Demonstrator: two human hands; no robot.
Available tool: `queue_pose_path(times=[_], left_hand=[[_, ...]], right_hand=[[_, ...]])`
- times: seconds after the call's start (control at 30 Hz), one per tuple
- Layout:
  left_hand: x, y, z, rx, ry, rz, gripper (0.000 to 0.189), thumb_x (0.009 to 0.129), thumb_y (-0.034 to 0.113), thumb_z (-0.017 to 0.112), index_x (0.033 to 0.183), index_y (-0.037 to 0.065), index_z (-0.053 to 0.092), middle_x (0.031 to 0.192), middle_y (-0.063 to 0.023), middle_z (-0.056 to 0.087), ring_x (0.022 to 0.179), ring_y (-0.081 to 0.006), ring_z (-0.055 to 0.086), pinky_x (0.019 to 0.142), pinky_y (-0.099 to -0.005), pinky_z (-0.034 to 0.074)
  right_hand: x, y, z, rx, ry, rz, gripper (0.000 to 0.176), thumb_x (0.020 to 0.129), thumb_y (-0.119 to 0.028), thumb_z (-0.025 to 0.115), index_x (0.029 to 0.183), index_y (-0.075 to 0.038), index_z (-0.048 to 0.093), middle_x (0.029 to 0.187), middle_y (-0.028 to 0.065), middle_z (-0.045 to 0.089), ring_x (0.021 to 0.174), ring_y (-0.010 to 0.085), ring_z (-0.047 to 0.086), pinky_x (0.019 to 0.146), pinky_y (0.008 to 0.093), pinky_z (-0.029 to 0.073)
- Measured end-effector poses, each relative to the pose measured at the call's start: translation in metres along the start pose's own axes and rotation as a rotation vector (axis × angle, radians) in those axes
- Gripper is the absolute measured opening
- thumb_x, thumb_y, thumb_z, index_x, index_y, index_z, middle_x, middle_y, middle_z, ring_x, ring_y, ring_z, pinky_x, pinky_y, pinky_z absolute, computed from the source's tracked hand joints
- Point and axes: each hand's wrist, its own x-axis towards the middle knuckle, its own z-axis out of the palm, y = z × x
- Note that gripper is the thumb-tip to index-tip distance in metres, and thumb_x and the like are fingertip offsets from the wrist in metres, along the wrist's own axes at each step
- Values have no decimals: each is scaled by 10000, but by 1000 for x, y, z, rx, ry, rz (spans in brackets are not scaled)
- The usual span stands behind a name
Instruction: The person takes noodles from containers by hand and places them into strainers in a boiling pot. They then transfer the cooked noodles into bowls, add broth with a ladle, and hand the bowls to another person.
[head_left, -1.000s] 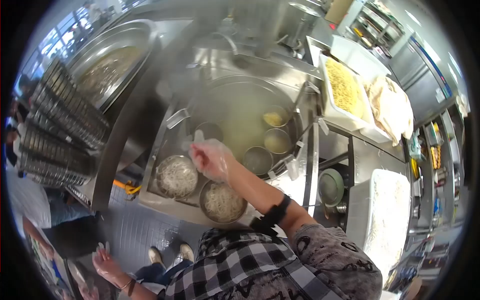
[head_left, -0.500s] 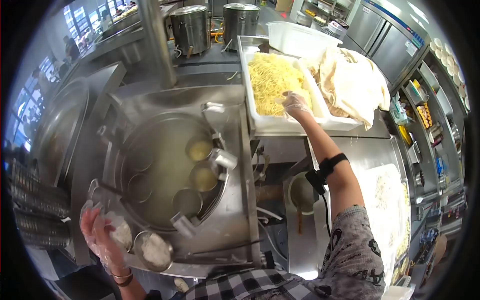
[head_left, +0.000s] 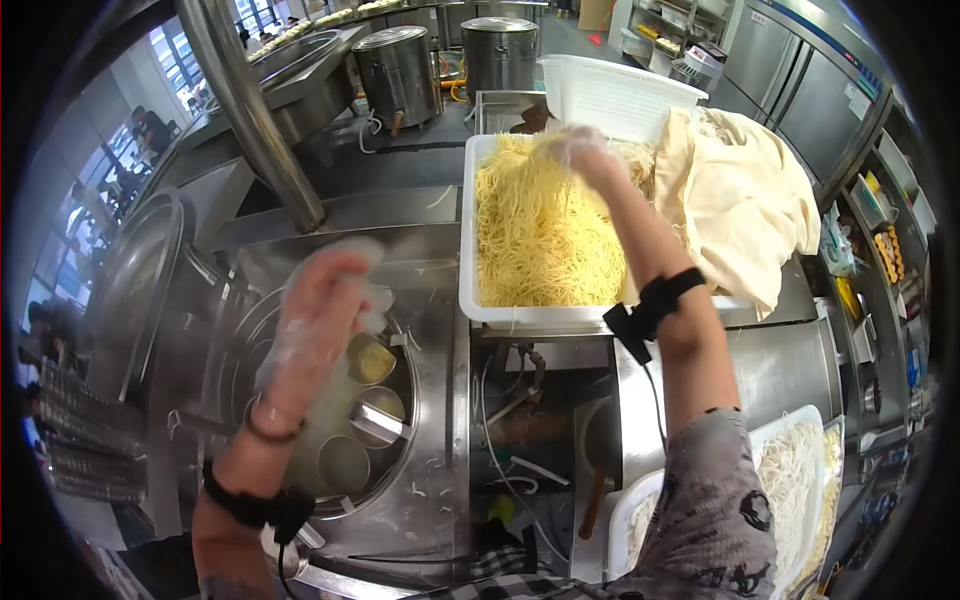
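Observation:
In the head view, my right hand [head_left: 582,152], in a clear glove, is closed on a bunch of yellow noodles [head_left: 545,178]. The strands hang from my fingers over the heap of yellow noodles [head_left: 550,245] in a white tub [head_left: 545,314]. My left hand [head_left: 335,290], also gloved and smeared by motion, is above a large round pot [head_left: 418,420] of cloudy water sunk in the steel counter. Yellow noodles sit in a strainer basket [head_left: 372,362] at the pot's right side, below my left fingers. Another basket [head_left: 343,463] hangs nearer me.
A cream cloth [head_left: 740,205] covers part of the tub to the right. Behind stands a white plastic bin [head_left: 615,100]. Pale noodles [head_left: 790,460] lie in a tray at the lower right. A steel post [head_left: 255,120] rises at the back left of the counter.
My left hand has moved up and right from beside the strainers of white noodles to over the pot. My right hand has risen toward the tub's far side, lifting yellow noodles. The view has shifted.

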Motion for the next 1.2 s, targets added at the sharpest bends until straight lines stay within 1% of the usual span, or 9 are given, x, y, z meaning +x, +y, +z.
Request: queue_pose_path(times=[0.3, 0.37, 0.67, 0.8, 0.83, 0.97, 1.1, 1.17, 1.2], left_hand=[[177, -35, 152, 561, 74, 524, 646, 650, 312, 656, 1201, 95, 398, 1116, -185, 490, 946, -290, 523, 795, -332, 455], [187, -34, 172, -190, -439, -92, 708, 603, 239, 732, 1198, 79, 382, 1107, -121, 468, 803, -196, 566, 615, -285, 505], [196, -90, 144, 517, -160, 19, 307, 685, 107, 582, 991, 86, 578, 904, -115, 595, 833, -208, 571, 725, -265, 450], [197, -42, 142, 219, -279, 230, 354, 705, 137, 606, 1051, 94, 546, 937, -80, 599, 861, -156, 562, 751, -272, 444], [205, -32, 149, 105, -270, 355, 364, 716, 166, 611, 1066, 95, 536, 943, -70, 600, 871, -139, 558, 755, -275, 443], [229, 14, 156, 222, -548, 376, 352, 757, 201, 580, 1088, 98, 518, 971, -97, 589, 919, -154, 547, 781, -267, 433], [240, 38, 158, 47, -357, 469, 244, 801, 143, 508, 1033, 67, 513, 974, -32, 579, 895, -149, 542, 782, -261, 424], [245, 49, 143, 1045, 72, 1307, 222, 792, 126, 505, 1000, 55, 533, 993, -53, 580, 899, -193, 550, 788, -297, 429], [245, 51, 138, 1185, 113, 1237, 230, 761, 164, 527, 965, 80, 591, 964, -88, 598, 938, -239, 542, 814, -281, 426]], right_hand=[[-54, -119, -64, 479, -258, -290, 291, 701, -209, 607, 949, -57, 612, 849, 62, 618, 729, 145, 568, 627, 253, 446], [-84, -144, -66, -186, -166, -229, 317, 738, -116, 524, 1051, -85, 565, 906, 130, 595, 753, 173, 558, 672, 241, 451], [-29, 26, 35, -968, -469, -253, 316, 749, -174, 550, 1053, -84, 558, 974, 96, 578, 886, 179, 537, 774, 276, 436], [-2, 10, -4, -115, -210, -371, 233, 767, -107, 535, 990, -58, 581, 924, 90, 591, 809, 173, 541, 700, 260, 444], [12, -19, -16, -569, -187, -607, 228, 774, -126, 547, 991, -69, 593, 877, 98, 607, 755, 165, 550, 660, 256, 449], [5, -78, -48, -255, -59, -440, 312, 785, -283, 515, 1008, -68, 553, 891, 97, 582, 799, 188, 555, 684, 293, 455], [-22, -68, -41, 1106, -237, -465, 327, 818, -277, 520, 1047, -46, 542, 924, 61, 579, 827, 147, 545, 760, 264, 432], [-42, -53, -24, 1232, -455, -147, 330, 793, -244, 563, 1056, -47, 537, 938, 72, 578, 829, 153, 550, 765, 272, 445], [-49, -49, -25, 1232, -462, -149, 330, 793, -244, 563, 1056, -47, 537, 938, 72, 578, 829, 153, 550, 765, 272, 445]])
